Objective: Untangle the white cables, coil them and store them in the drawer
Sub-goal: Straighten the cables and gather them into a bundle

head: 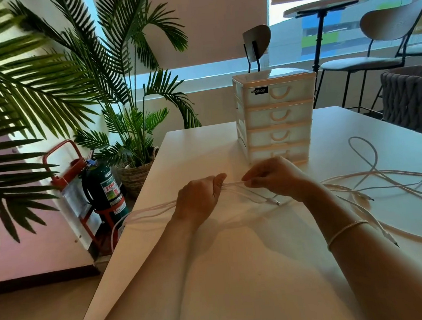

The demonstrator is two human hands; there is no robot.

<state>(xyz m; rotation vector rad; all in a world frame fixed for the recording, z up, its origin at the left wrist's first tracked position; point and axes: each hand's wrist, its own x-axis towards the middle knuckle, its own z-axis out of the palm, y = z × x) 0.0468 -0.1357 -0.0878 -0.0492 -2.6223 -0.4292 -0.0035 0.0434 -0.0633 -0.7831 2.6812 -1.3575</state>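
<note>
1. Your left hand (200, 196): fingers curled round a gathered bunch of white cables (385, 180), thumb on top, low over the bench (240, 272) near its left edge.
2. Your right hand (274, 178): thumb and forefinger pinch a single strand just beside your left thumb. The two hands are close together, with a short taut run of cable between them.
3. Long axis of the held run: roughly left to right across the bench. To the left the strands leave your left fist and hang over the bench edge; how far they drop you cannot tell.
4. One plug end (272, 201) lies on the bench just below your right hand, close to the wrist.
5. Loose remainder: crossing loops spread over the right part of the bench, beyond your right forearm. Your right hand is the nearer one to this slack, so any feeding-in falls to it. Two more plug ends lie there, one near your bracelet (345, 231).
6. Drawer unit (276, 114): four stacked drawers, standing upright just behind your right hand. All four look closed. Contents cannot be made out through the fronts.
7. Judgement: the cables are part-gathered and not yet coiled, with storage still to come.
</note>
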